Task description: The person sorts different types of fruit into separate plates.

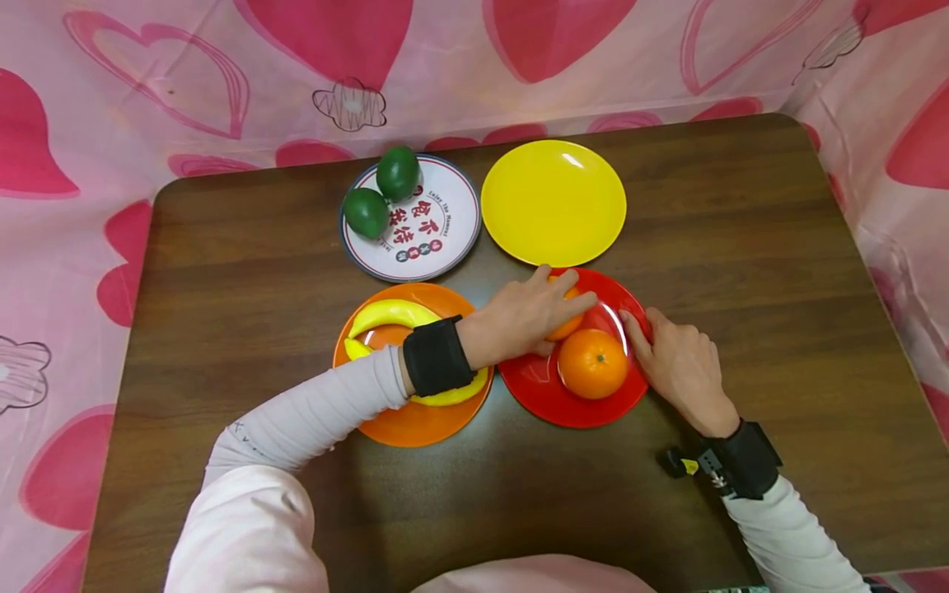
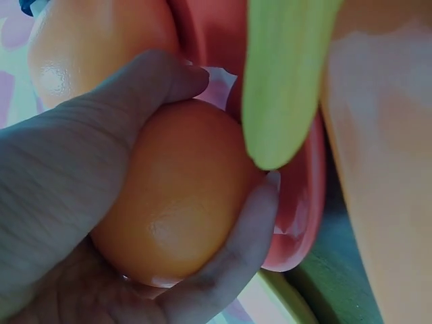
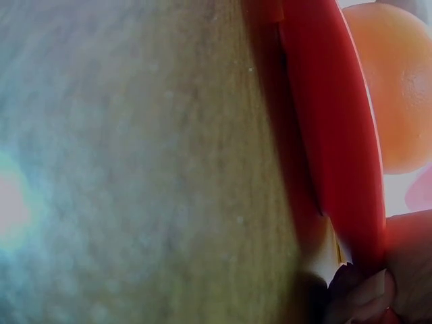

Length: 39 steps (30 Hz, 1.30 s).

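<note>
My left hand (image 1: 522,319) reaches across the orange plate (image 1: 415,430) and grips an orange (image 2: 182,196) at the back of the red plate (image 1: 544,402). In the left wrist view its thumb and fingers curl round the fruit; from the head the hand covers most of it. A second orange (image 1: 593,364) sits nearer the front of the same plate. At the red plate's right rim, my right hand (image 1: 684,366) pinches the edge, thumb on top and fingers below. Yellow bananas (image 1: 393,313) lie on the orange plate, partly hidden under my left wrist.
A white plate with printed writing (image 1: 445,206) stands at the back left, bearing two green fruits (image 1: 366,212). Beside it is a bare yellow plate (image 1: 554,202), just behind the red one. All rest on a brown wooden table (image 1: 756,247), with a pink heart-patterned curtain (image 1: 445,49) behind.
</note>
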Available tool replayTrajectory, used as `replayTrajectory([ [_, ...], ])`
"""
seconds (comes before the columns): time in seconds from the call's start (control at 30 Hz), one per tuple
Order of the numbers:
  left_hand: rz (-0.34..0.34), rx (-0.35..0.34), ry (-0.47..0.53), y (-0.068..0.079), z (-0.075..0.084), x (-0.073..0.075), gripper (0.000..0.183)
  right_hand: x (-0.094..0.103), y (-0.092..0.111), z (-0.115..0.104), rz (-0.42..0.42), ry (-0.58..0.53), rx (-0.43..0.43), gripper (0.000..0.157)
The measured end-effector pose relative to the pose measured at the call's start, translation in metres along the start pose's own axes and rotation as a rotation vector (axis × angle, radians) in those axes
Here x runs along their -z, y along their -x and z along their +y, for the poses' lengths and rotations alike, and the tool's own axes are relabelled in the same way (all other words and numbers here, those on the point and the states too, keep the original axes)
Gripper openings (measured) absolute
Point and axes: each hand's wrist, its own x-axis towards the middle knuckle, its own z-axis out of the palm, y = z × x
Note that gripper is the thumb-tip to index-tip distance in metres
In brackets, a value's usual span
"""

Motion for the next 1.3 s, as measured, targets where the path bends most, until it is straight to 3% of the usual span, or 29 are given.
replayTrajectory([
  [0.13, -0.006, 0.014, 0.039, 0.001, -0.001, -0.001, 0.077, 0.003, 0.0, -0.001, -0.03, -0.009, 0.003, 0.053],
  [0.37, 0.015, 0.022, 0.145, 0.002, 0.0, -0.002, 0.074, 0.024, -0.011, 0.004, -0.208, -0.124, -0.006, 0.061],
  [0.5, 0.045, 0.008, 0.189, 0.003, 0.0, -0.003, 0.076, 0.043, -0.027, 0.002, -0.185, -0.148, -0.028, 0.065],
  [0.73, 0.041, 0.016, 0.208, 0.009, -0.005, -0.003, 0.093, 0.063, -0.08, -0.008, -0.116, -0.252, -0.003, 0.075],
  [0.97, 0.06, 0.041, 0.247, 0.021, -0.006, 0.002, 0.102, 0.057, -0.146, -0.014, -0.201, -0.268, -0.041, 0.088],
  [1.17, 0.185, 0.086, 0.218, 0.049, -0.024, 0.021, 0.101, 0.052, -0.171, -0.019, -0.254, -0.243, -0.042, 0.084],
  [1.3, 0.319, 0.188, 0.158, 0.074, -0.049, 0.037, 0.096, 0.05, -0.178, -0.021, -0.262, -0.186, -0.034, 0.076],
])
